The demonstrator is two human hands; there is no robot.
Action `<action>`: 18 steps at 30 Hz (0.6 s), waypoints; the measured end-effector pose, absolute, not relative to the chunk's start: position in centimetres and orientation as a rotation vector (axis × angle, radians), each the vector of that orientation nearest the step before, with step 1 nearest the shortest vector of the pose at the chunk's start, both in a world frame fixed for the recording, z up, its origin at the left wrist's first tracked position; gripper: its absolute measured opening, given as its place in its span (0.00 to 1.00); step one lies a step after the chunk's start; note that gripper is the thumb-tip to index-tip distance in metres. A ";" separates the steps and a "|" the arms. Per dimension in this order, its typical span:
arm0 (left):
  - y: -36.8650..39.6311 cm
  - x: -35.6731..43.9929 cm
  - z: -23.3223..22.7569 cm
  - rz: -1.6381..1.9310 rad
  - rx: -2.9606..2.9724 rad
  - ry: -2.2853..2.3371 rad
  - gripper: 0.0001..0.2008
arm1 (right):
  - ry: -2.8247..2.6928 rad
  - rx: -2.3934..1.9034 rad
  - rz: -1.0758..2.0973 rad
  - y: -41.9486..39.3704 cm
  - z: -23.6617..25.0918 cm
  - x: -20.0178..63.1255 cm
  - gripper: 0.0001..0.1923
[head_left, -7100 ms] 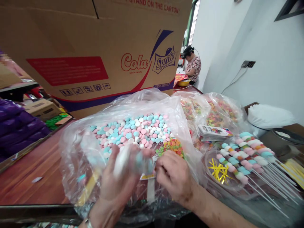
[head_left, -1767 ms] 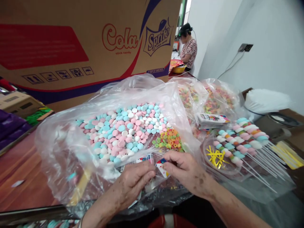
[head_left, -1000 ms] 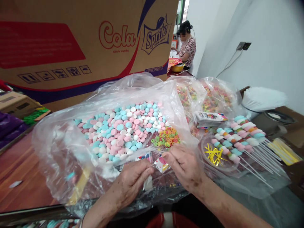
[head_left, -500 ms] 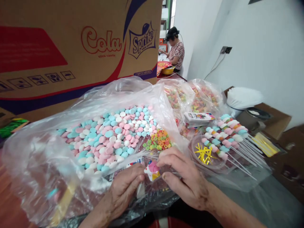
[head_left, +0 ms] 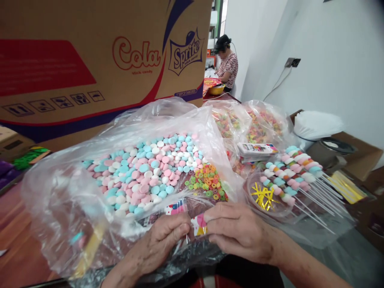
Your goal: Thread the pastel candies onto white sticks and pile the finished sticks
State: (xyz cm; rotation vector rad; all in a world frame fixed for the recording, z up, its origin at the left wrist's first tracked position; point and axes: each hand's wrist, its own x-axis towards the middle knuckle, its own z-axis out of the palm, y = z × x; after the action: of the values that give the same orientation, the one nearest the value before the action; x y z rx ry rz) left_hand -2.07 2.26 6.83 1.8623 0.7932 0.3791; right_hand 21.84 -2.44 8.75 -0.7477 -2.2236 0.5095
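Pinching one small printed label at lower centre, left hand and right hand both grip it before the candy bag.

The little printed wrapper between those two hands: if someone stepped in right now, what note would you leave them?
Left hand: fingertips pinched on the small printed wrapper, low in front of the big candy bag.
Right hand: pinches the same wrapper from the other side.
Things: pink, blue and white candy discs and coloured rings lie in the open bag. Finished candy skewers are piled to the right, beside a clear bowl of gold twist ties.
Done: many skewers threaded.
Left: the wrapper is in hand, not yet set with the pile; loose candy remains.
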 end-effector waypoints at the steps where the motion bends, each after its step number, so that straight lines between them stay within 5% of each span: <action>1: 2.2 -2.1 6.9 0.380 1.864 0.797 0.20 | -2.204 -0.771 0.580 -2.5 8.6 21.7 0.10; 7: 2.2 -2.2 6.8 0.388 1.883 0.819 0.21 | -1.994 -0.879 0.870 -3.0 8.0 20.7 0.05; 13: 2.2 -1.7 7.8 0.424 1.986 0.784 0.20 | -2.089 -0.813 0.797 -2.1 9.0 20.8 0.12; 18: 2.9 -3.2 6.1 0.601 2.092 0.822 0.10 | -2.119 -0.779 0.744 -1.9 9.2 21.1 0.09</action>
State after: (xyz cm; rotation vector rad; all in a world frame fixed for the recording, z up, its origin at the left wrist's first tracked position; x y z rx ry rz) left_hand -3.15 2.91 6.11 2.0922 0.8217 0.6012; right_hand 21.12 -1.86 9.23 -0.7794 -2.1190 0.7438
